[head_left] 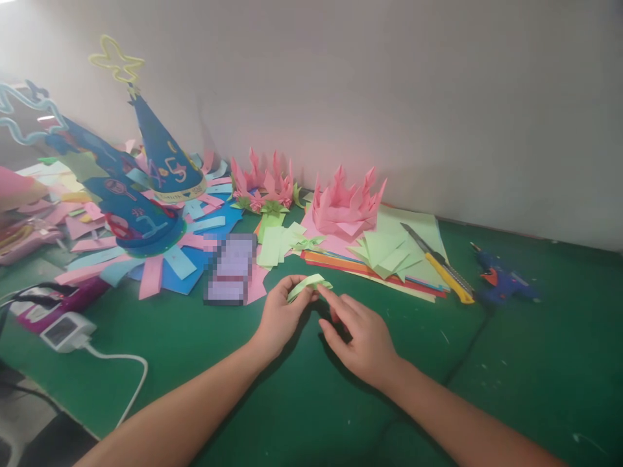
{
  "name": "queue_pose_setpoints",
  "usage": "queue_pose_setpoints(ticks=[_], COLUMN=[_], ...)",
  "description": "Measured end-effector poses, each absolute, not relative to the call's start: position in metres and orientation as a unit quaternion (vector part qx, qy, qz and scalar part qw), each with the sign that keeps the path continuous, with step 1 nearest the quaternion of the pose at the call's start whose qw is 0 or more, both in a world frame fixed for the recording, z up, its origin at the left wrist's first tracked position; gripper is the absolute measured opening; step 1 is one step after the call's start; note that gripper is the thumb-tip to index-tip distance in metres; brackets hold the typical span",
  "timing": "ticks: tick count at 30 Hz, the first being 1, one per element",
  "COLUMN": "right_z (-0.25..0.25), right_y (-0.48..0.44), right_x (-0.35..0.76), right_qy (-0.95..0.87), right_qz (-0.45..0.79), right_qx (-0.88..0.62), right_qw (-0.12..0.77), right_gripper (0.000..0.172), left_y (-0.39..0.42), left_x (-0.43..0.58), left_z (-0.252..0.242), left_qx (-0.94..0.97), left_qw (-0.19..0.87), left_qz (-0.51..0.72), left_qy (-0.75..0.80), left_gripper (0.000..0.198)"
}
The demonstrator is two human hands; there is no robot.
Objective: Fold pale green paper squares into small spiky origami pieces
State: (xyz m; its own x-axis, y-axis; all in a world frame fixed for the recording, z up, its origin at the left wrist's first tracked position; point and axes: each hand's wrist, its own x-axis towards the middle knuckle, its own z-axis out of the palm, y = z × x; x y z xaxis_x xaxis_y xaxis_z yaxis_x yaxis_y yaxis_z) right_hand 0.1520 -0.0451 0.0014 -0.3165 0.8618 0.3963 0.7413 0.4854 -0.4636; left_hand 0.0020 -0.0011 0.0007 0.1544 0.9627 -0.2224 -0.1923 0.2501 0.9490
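My left hand [286,312] pinches a folded piece of light green paper [311,283] between thumb and fingers, a little above the green table. With its index fingertip, my right hand [364,334] touches the right end of that paper; its thumb is held apart and the other fingers are partly curled. Beyond my hands lies a stack of coloured paper sheets [428,240], topped by loose light green squares [389,254]. A pink folded paper crown [346,207] stands on the stack, and a pink and green crown [265,185] sits to its left.
Blue cone hats [168,146] with paper strips stand at the left. A phone [230,269] lies near my left hand. A yellow utility knife [440,266] and a blue glue gun [503,279] are at the right. A power strip [63,311] with cables lies left.
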Motion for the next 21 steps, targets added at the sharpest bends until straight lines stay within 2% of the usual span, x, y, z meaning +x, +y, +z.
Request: queue_pose_setpoints(ticks=[5,11,16,21], right_z=[-0.003,-0.0028,-0.0021,-0.005], right_y=[-0.0494,-0.0546,-0.0516,-0.0513], right_x=[0.1476,0.1421,0.1432,0.1449], right_qy=[-0.812,-0.819,-0.805,-0.819], right_qz=[0.109,0.125,0.127,0.099], right_qx=[-0.508,-0.504,-0.526,-0.515], right_qw=[0.267,0.246,0.244,0.232], right_gripper=[0.057,0.057,0.049,0.055], left_y=[-0.0037,-0.0065,-0.0059,-0.0046], left_x=[0.0026,0.0009,0.0009,0.0003], left_z=[0.002,0.0044,0.0028,0.0043], left_qx=[0.456,0.54,0.544,0.53], left_qw=[0.59,0.472,0.474,0.497], left_qz=[0.449,0.486,0.485,0.47], left_qy=[0.491,0.5,0.494,0.501], left_gripper=[0.021,0.01,0.01,0.012])
